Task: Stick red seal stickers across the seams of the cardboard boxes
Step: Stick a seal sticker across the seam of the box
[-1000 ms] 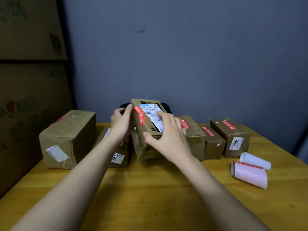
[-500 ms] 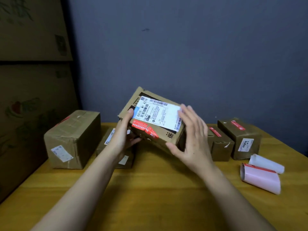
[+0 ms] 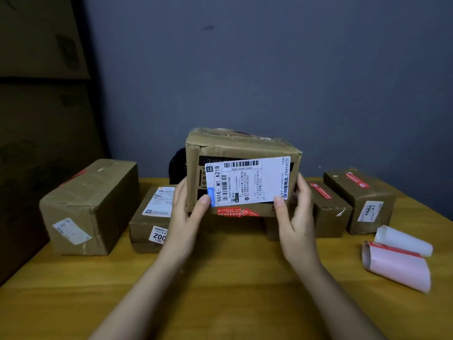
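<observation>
The cardboard box (image 3: 241, 175) hangs above the counter (image 3: 220, 278), clasped at its ends by the left hand (image 3: 186, 214) and right hand (image 3: 296, 217). It looks light, stiff, somewhat crushed; the firm edges offer the best grip. Red seal sticker (image 3: 236, 212) runs along its lower edge.

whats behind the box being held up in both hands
Behind the held box, a dark object peeks out at its left edge against the wall; most of it is covered, so I cannot tell what it is.
</observation>
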Demonstrator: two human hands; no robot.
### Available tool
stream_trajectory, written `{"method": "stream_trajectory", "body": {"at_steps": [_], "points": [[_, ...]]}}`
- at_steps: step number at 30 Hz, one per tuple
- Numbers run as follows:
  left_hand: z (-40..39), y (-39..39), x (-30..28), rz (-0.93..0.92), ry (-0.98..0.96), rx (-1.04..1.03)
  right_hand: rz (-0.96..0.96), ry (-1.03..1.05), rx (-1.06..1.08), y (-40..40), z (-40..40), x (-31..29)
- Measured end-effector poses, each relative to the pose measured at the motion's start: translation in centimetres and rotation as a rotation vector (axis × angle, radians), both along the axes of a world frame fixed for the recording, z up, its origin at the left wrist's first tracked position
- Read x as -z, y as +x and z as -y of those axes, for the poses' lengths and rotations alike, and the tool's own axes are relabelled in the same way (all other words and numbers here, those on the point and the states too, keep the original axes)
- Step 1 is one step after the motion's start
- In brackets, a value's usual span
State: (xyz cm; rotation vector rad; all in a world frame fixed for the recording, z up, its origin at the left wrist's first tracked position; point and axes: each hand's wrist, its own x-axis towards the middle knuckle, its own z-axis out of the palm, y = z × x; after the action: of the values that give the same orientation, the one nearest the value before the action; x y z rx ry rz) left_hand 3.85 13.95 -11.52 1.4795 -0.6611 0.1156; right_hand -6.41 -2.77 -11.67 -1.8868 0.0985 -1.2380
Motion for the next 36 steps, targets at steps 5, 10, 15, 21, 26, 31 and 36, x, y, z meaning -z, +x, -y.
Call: {"method": "stream_trajectory", "body": {"at_steps": [5,10,15,21,26,31,36], "points": [[-0.9,-0.3,0.7,0.098,0.043,-0.015,0.022,-0.003,-0.041,-0.5,0.1,0.4],[-1.4,2.3,1.6,-0.252,-0.113,0.136,0.039,-0.006,-0.024,-0.5,-0.1,1.0],[-1.7,-2.4,-0.1,-0.072,-0.258,0.178,0.139,0.067,-0.125,-1.1,-0.8,0.8],[-2.2,-2.5,-0.8,-0.151,-0.292,0.129,0.255,0.098,-0.156,-1.2,-2.0,0.4],[-2.2,-2.1,-0.6,-0.127,-0.247,0.138,0.226,0.169,-0.166,-1.2,-1.9,0.3],[-2.6,-1.9,-0.4,-0.101,-0.216,0.159,0.237,0.136,-0.107,-1.2,-2.0,0.0],[-2.9,-1.9,-0.7,-0.008,-0.210,0.068,0.213,0.114,-0.138,-1.5,-2.5,0.3]]}}
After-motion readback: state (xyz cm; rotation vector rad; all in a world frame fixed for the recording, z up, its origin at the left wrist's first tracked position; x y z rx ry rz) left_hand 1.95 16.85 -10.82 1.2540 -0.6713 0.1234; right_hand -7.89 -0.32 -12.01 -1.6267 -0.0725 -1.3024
